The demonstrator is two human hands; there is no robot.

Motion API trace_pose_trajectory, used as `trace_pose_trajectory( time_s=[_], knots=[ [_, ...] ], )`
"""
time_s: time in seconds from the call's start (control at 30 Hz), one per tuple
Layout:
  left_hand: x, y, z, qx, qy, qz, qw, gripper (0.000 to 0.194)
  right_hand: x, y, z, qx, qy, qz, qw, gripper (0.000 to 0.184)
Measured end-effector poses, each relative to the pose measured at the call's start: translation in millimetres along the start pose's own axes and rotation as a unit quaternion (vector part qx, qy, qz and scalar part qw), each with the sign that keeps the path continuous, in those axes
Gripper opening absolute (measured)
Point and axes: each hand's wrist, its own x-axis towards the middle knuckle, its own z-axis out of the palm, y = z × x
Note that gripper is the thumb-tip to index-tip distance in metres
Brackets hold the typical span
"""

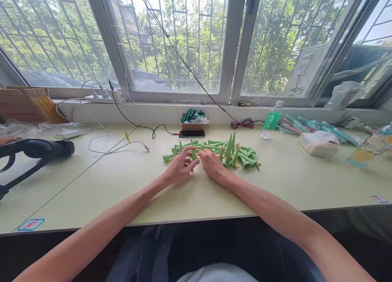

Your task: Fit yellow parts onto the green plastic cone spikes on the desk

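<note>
My left hand [180,166] is curled around an upright green cone [194,153], with its index finger and thumb on either side of it. Close beside it, my right hand [211,163] has its fingers drawn together at the cone's right side; whatever sits between its fingertips is hidden. Around and behind both hands lies a pile of green cones [248,157], narrow and pointed with open wide ends. A few stand upright, such as a tall cone [228,151] just right of my right hand. Small yellowish pieces lie among them, too small to name.
Behind the pile are a black phone [191,134] and a small cardboard box [194,126] with green wrapping. A bottle [271,121], a tissue pack [319,143] and teal packets [339,132] lie right. Cables [122,145] and a black headset [36,149] are left.
</note>
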Motion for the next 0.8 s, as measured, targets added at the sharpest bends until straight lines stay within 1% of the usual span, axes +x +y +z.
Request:
trace_pose_trajectory(
  time_s=[0.13,0.23,0.37,0.5,0.67,0.73,0.8],
  knots=[
    [-0.4,0.8,0.3,0.003,0.002,0.002,1.000,0.044,-1.0,-1.9,-1.8,-0.015,0.007,-0.008,1.000,0.031],
    [-0.2,1.3,0.0,0.005,0.002,0.003,1.000,0.042,-1.4,-1.9,-2.8,-0.011,0.023,-0.013,1.000,0.032],
    [1.3,1.4,-1.1,-0.021,0.005,0.001,1.000,0.041,-1.3,-1.1,-3.3,0.041,0.081,-0.029,0.995,0.031],
    [2.3,3.5,-1.8,-0.047,0.011,0.007,0.999,0.038,-1.4,-2.4,-4.5,0.125,0.153,-0.057,0.979,0.029],
    [1.4,6.1,-2.5,-0.044,0.017,0.002,0.999,0.036,-3.1,-5.2,-6.7,0.193,0.229,-0.061,0.952,0.026],
    [1.1,6.8,-2.7,-0.038,0.016,-0.002,0.999,0.034,-4.0,-5.9,-7.1,0.212,0.245,-0.054,0.945,0.026],
    [1.1,7.7,-2.6,-0.037,0.020,-0.003,0.999,0.033,-4.8,-6.5,-7.0,0.230,0.242,-0.048,0.941,0.026]
  ],
)
